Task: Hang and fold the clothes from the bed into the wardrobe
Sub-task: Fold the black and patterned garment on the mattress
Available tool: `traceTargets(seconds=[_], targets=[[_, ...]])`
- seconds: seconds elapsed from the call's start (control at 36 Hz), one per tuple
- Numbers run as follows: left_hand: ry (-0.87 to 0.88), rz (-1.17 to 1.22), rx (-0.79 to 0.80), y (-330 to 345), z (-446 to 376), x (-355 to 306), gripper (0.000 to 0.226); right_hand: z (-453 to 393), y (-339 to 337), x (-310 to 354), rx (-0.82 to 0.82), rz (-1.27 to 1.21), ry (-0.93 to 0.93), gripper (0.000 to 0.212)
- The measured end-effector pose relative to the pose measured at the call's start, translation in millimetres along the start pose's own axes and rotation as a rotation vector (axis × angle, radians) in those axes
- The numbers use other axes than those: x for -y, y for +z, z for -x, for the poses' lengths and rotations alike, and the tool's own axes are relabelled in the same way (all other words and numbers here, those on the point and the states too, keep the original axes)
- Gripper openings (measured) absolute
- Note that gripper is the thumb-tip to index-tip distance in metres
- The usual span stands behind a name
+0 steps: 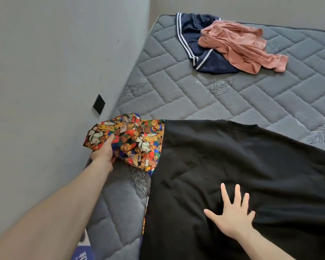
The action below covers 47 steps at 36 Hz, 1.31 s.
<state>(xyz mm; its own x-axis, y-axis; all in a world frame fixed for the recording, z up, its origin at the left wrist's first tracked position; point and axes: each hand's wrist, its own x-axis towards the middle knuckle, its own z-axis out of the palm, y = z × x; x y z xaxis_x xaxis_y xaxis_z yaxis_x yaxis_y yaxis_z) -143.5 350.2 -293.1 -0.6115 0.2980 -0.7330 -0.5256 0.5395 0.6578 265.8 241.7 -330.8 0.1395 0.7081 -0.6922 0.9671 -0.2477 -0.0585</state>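
Note:
A black shirt (pixel 251 166) lies spread flat on the grey quilted mattress (pixel 195 98). Its left sleeve (pixel 131 139) is a bright teddy-bear print. My left hand (pixel 104 151) grips the outer edge of that printed sleeve near the mattress's left side. My right hand (pixel 232 212) presses flat on the black body of the shirt, fingers spread. Farther back lie navy shorts (pixel 191 40) with white stripes, and a crumpled salmon-pink garment (pixel 238 45) rests partly on top of them.
A grey wall (pixel 54 72) runs along the bed's left side and carries a black switch plate (pixel 99 104). A blue-and-white printed item (pixel 83 248) shows at the bottom left beside the mattress. The wardrobe is out of view.

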Motion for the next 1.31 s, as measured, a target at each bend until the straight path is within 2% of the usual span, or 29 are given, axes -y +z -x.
traceTargets(seconds=[0.11,0.17,0.28,0.33,0.39,0.42,0.44,0.5,0.53,0.58,0.67,0.78,0.86,1.0,1.08,1.14,1.19,1.25,1.31], targets=[[-0.002,-0.019,0.127,-4,-10,-16,0.053,-2,1,-1,-0.013,0.007,0.001,0.114],[0.085,-0.058,0.096,-3,-7,-27,0.048,-2,0,-2,-0.012,-0.01,-0.003,0.114],[0.488,-0.119,-0.145,16,39,-58,0.031,1,-10,-4,-0.003,-0.092,-0.02,0.107],[0.751,-0.187,-0.117,39,75,-68,0.028,5,-19,-6,-0.024,-0.211,-0.037,0.098],[1.06,-0.268,0.027,67,114,-67,0.031,9,-30,-13,-0.088,-0.374,-0.063,0.085],[1.2,-0.291,0.151,83,134,-61,0.029,12,-35,-17,-0.14,-0.455,-0.067,0.079],[1.303,-0.312,0.301,97,155,-51,0.027,14,-39,-23,-0.198,-0.524,-0.065,0.074],[1.387,-0.469,0.603,120,195,-20,0.031,19,-44,-35,-0.296,-0.592,-0.048,0.067],[1.376,-0.605,0.723,126,210,-1,0.039,22,-46,-42,-0.323,-0.605,-0.033,0.065],[1.318,-0.862,0.856,130,229,40,0.053,28,-48,-59,-0.322,-0.63,0.003,0.066],[1.237,-1.082,0.872,119,229,93,0.059,35,-46,-83,-0.277,-0.655,0.037,0.068],[1.004,-1.299,0.631,85,205,130,0.063,38,-43,-104,-0.237,-0.706,0.041,0.069],[0.823,-1.483,0.435,54,178,135,0.081,30,-49,-106,-0.225,-0.765,0.031,0.071],[0.542,-1.508,0.195,4,134,134,0.096,11,-68,-85,-0.246,-0.918,-0.007,0.077],[0.268,-1.526,0.223,-22,122,136,0.077,-2,-80,-66,-0.213,-0.998,-0.039,0.084],[0.057,-1.499,0.331,-39,125,142,0.059,-8,-84,-53,-0.143,-0.971,-0.05,0.085],[-0.079,-1.54,0.487,-58,130,153,0.052,-7,-75,-42,-0.053,-0.895,-0.075,0.083],[-0.095,-1.589,0.566,-76,136,165,0.042,1,-58,-35,0.012,-0.796,-0.113,0.084],[-0.012,-1.614,0.559,-91,143,177,0.028,12,-37,-33,0.029,-0.699,-0.147,0.083]])
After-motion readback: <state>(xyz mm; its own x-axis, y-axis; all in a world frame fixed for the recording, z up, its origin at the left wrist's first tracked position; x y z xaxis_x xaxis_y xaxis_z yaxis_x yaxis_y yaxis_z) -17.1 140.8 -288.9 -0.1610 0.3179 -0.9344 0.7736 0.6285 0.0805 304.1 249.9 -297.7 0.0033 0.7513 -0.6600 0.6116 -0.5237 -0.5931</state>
